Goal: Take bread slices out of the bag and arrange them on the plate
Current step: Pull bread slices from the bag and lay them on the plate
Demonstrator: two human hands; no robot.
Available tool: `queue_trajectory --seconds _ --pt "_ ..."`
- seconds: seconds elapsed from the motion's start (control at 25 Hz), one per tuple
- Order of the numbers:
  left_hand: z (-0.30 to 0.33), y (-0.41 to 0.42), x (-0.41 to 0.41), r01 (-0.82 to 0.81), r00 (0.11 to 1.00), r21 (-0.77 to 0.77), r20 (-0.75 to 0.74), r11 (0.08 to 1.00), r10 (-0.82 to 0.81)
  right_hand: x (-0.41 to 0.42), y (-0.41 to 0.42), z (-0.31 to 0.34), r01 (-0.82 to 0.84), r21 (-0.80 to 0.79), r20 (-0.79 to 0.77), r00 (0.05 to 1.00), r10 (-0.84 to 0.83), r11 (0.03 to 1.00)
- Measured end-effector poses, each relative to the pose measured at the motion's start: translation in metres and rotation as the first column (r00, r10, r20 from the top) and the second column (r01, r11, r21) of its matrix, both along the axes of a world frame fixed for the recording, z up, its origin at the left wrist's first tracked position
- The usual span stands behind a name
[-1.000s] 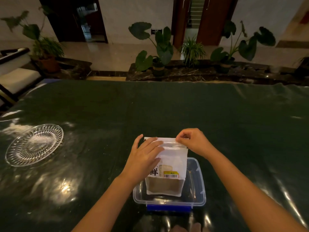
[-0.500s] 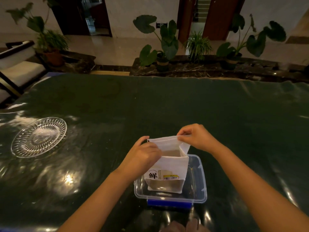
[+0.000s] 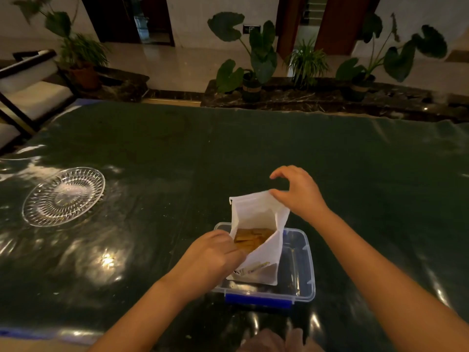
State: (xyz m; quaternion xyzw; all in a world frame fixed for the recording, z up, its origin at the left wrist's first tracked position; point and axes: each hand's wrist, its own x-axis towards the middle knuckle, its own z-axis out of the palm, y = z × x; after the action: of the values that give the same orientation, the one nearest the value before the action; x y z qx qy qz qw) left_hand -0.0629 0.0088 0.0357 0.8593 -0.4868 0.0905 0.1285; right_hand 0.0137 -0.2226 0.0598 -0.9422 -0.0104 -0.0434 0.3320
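1. Left hand (image 3: 212, 257) is closed on the near-left lip of the white bag (image 3: 256, 240); I see its fingers pinching the soft, matte film and pulling it outward.
2. Right hand (image 3: 298, 193) sits at the far-right corner of the bag mouth, thumb and fingers curled apart in a wide C. I cannot tell whether the thumb touches the rim.
3. I note the bag stands upright inside a clear plastic container (image 3: 299, 270) with a blue latch on its near edge. The bag's long axis runs vertical, its mouth facing up and tilted slightly toward me.
4. Bread slices (image 3: 251, 238) show through the mouth as tan, rough-topped edges packed side by side, low inside the bag.
5. Clear cut-glass plate (image 3: 63, 196), round with ribbed rays, lies flat well apart to the left, bare.
6. I record the table (image 3: 253, 153) covering as dark green and glossy, with glare patches near the plate. Open surface lies between container and plate, and on the far side toward the table edge.
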Motion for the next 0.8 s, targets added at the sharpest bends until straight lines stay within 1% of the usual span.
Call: queue_trajectory --seconds 0.04,0.08,0.12,0.16,0.2,0.24,0.32,0.36,0.4,0.44,0.48,0.52,0.56,0.6,0.64,0.68,0.72,0.8 --pt "0.000 -0.001 -0.001 0.001 1.000 0.001 -0.020 1.000 -0.001 -0.012 0.003 0.003 -0.120 -0.042 0.085 0.989 0.123 0.992" --pt "-0.001 -0.002 -0.002 0.000 1.000 0.003 -0.031 1.000 0.000 -0.024 0.007 0.007 -0.253 -0.085 0.097 0.960 0.261 0.964" --pt "-0.001 -0.003 -0.002 0.000 0.999 0.007 -0.034 1.000 0.001 -0.035 0.010 0.011 -0.375 -0.135 0.018 0.924 0.381 0.917" --pt "-0.001 -0.003 -0.002 0.001 0.999 0.016 -0.036 1.000 0.000 -0.043 0.012 0.014 -0.466 -0.197 -0.109 0.885 0.454 0.862" --pt "0.000 -0.003 -0.001 0.004 0.999 0.024 -0.038 1.000 -0.003 -0.047 0.011 0.016 -0.526 -0.273 -0.223 0.849 0.479 0.806" --pt "0.001 -0.002 -0.001 0.003 0.999 0.032 -0.037 0.999 -0.002 -0.048 0.007 0.016 -0.553 -0.359 -0.304 0.831 0.467 0.751" --pt "0.005 0.000 -0.002 -0.030 0.999 0.016 -0.024 0.999 0.031 -0.047 -0.003 0.018 -0.552 -0.517 -0.381 0.833 0.402 0.654" --pt "0.007 0.000 -0.004 -0.090 0.995 -0.035 -0.048 0.995 0.088 -0.046 -0.007 0.018 -0.550 -0.569 -0.400 0.835 0.379 0.612" --pt "0.011 -0.002 -0.005 -0.194 0.977 -0.115 -0.114 0.974 0.181 -0.047 -0.010 0.016 -0.549 -0.599 -0.402 0.836 0.375 0.583" --pt "0.015 -0.005 -0.004 -0.339 0.932 -0.201 -0.204 0.919 0.299 -0.047 -0.012 0.013 -0.548 -0.613 -0.392 0.837 0.383 0.570" --pt "0.020 -0.010 0.000 -0.497 0.856 -0.246 -0.295 0.832 0.424 -0.049 -0.012 0.011 -0.547 -0.620 -0.379 0.837 0.396 0.562" --pt "0.022 -0.016 0.008 -0.630 0.763 -0.225 -0.354 0.743 0.540 -0.050 -0.010 0.010 -0.544 -0.625 -0.368 0.838 0.403 0.560" --pt "0.023 -0.021 0.018 -0.719 0.677 -0.154 -0.377 0.678 0.632 -0.051 -0.008 0.009 -0.539 -0.627 -0.358 0.841 0.406 0.563" --pt "0.023 -0.028 0.028 -0.763 0.613 -0.057 -0.379 0.643 0.693 -0.052 -0.007 0.009 -0.533 -0.627 -0.346 0.844 0.409 0.569" --pt "0.022 -0.036 0.037 -0.775 0.576 0.037 -0.368 0.630 0.730 -0.052 -0.005 0.008 -0.527 -0.627 -0.335 0.847 0.412 0.574" --pt "0.021 -0.043 0.044 -0.771 0.561 0.104 -0.355 0.628 0.748 -0.052 -0.004 0.008 -0.522 -0.627 -0.325 0.850 0.416 0.578" --pt "0.019 -0.050 0.049 -0.762 0.559 0.142 -0.347 0.631 0.753 -0.052 -0.003 0.009 -0.514 -0.625 -0.310 0.854 0.418 0.587" --pt "0.016 -0.056 0.055 -0.758 0.557 0.167 -0.337 0.630 0.759 -0.052 -0.002 0.009 -0.496 -0.620 -0.282 0.864 0.417 0.607"
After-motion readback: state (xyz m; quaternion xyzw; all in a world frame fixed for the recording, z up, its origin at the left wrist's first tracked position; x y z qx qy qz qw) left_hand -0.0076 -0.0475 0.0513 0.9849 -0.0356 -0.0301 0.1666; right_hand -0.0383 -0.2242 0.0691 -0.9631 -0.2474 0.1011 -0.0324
